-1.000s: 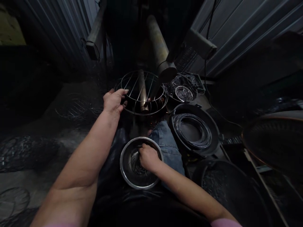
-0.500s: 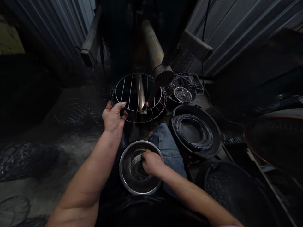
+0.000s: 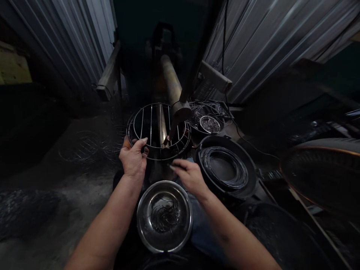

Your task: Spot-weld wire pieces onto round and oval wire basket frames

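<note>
A round wire rack (image 3: 151,123) with parallel bars sits around the lower rod of the machine. My left hand (image 3: 132,157) is closed on its near left rim, thumb on top. Between the fingertips of my right hand (image 3: 189,174) is a short piece of metal wire (image 3: 172,166), held just below the rack's near edge and apart from it. On my lap rests a steel bowl (image 3: 144,225) with a heap of thin, curved wire pieces (image 3: 165,213) in it.
The machine's thick upper cylinder (image 3: 172,80) and its electrode tip (image 3: 168,138) reach over the rack. To the right are a black pan (image 3: 253,176) with a wire coil (image 3: 225,168) and a small dish (image 3: 210,124) of metal pieces. More wire racks (image 3: 81,148) lie on the left floor.
My right hand has come up out of the bowl with a wire piece and moved toward the rack. My left hand keeps its hold on the rim. The view has tilted upward.
</note>
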`<state>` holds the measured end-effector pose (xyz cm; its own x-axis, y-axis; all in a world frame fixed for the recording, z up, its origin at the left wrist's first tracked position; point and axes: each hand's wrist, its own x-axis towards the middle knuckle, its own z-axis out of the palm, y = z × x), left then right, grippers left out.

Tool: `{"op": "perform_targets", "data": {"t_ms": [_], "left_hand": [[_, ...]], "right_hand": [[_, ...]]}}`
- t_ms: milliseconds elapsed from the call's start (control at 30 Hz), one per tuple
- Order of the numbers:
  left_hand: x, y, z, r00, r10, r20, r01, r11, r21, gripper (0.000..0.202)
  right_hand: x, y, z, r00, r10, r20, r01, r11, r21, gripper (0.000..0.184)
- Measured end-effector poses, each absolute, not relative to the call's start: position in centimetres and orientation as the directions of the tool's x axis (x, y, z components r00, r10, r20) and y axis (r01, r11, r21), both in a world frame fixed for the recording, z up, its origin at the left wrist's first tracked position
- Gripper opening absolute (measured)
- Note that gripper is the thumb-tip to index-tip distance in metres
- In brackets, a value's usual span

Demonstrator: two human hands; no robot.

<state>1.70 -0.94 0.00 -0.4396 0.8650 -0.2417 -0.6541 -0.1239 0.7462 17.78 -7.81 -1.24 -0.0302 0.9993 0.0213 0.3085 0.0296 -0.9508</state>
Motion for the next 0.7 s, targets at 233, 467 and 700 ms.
{"op": "perform_targets", "data": {"t_ms": [233, 467, 700], "left_hand": [[2.7, -1.2, 0.3, -0.457, 0.855, -0.245, -0.649, -0.133, 0.749, 0.045], [2.8, -1.0, 0.4, -0.467, 0.851, -0.241, -0.646, -0.142, 0.75, 0.045], [2.4, -0.4, 0.4, -0.446, 0.863, -0.237, -0.641, -0.123, 0.758, 0.043]], "right_hand": [[14.4, -4.3, -0.9, 0.269, 0.949, 0.166, 0.198, 0.114, -0.974, 0.014], [13.2, -4.7, -2.1, 0.333, 0.94, 0.079, -0.126, 0.127, -0.984, 0.016], [12.7, -4.1, -2.0, 0.376, 0.923, 0.077, -0.214, 0.168, -0.962, 0.017]]}}
